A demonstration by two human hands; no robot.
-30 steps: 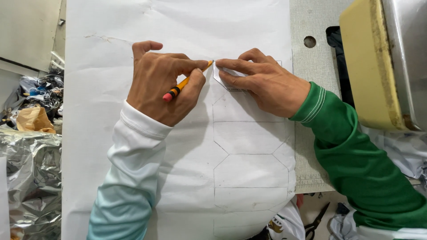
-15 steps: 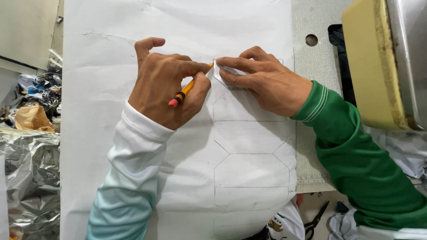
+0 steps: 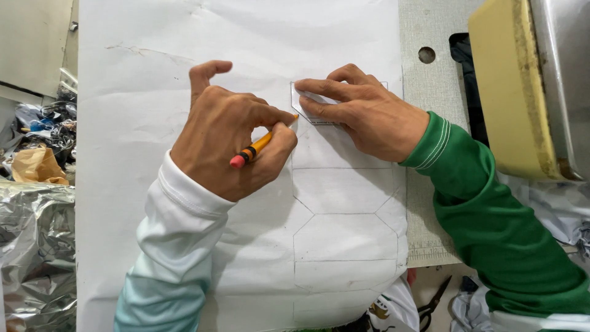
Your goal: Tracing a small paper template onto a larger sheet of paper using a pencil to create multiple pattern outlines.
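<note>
Pencil [image 3: 261,146] pinched in left grip [image 3: 230,144] — tip seemingly touching template [image 3: 307,98] under right fingers [image 3: 319,86].

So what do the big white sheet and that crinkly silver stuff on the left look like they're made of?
The white sheet looks like matte paper: creased, with pencilled outlines on it. The silver stuff looks like metallic foil or foil-coated film, shiny and heavily crumpled; which of the two is unclear.

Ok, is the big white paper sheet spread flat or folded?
Spread flat: the white paper sheet lies open across the table, with only light creases.
</note>
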